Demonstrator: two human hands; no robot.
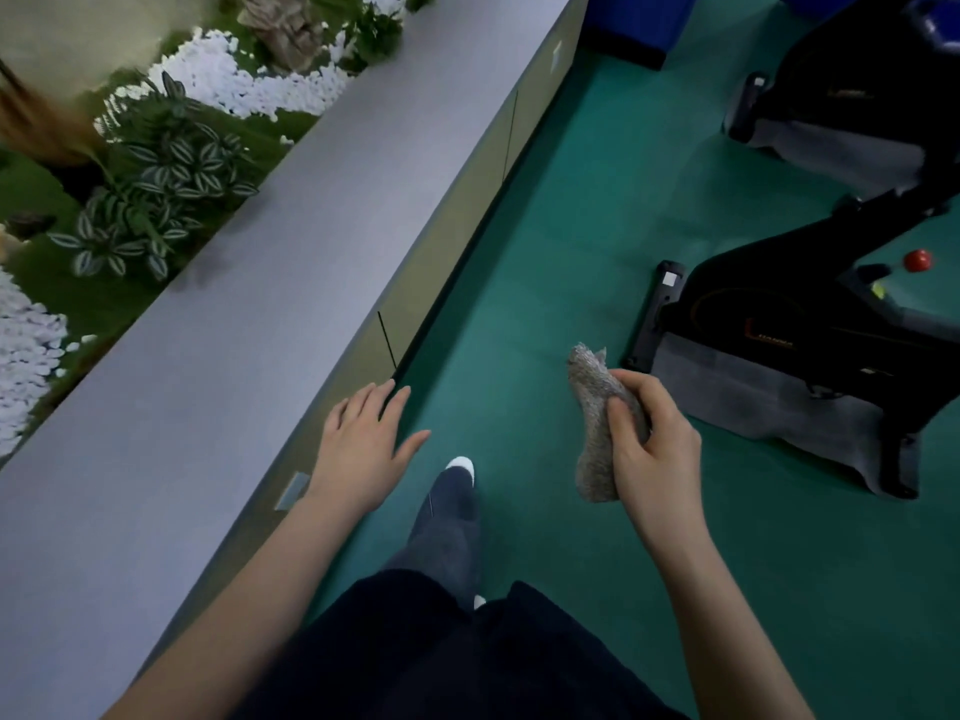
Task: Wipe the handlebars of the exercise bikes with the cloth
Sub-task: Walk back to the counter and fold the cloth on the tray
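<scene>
We're looking down at green floor (597, 226) w/ both arms out in front. Our right hand (649, 444) grips the cloth (592, 407), a grey-brown fuzzy rag, fingers curled round its middle & thumb pressed on its front; top end sticks up above the fist, bottom end hangs below it. Cloth is held in the air over the floor, just left of the nearer exercise bike (789, 324), not touching it. Our left hand (363, 449) is empty, palm down, fingers spread & loosely extended, hovering by the edge of the long grey counter (260, 314) that runs diagonally along our left side; can't tell if the fingertips touch it.

Nearer bike is black, w/ grey shroud at its base, front foot bar towards us & a red knob (917, 260) on the frame. Second bike (857, 96) stands farther back, top right, well apart from the cloth. Handlebars of either bike aren't visible from here.

Beyond the counter, on the left: planter bed w/ striped-leaf plants (156, 200) & white pebbles (244, 85). Below us, dark trousers & a white-toed shoe (460, 467) on the floor between the hands.
</scene>
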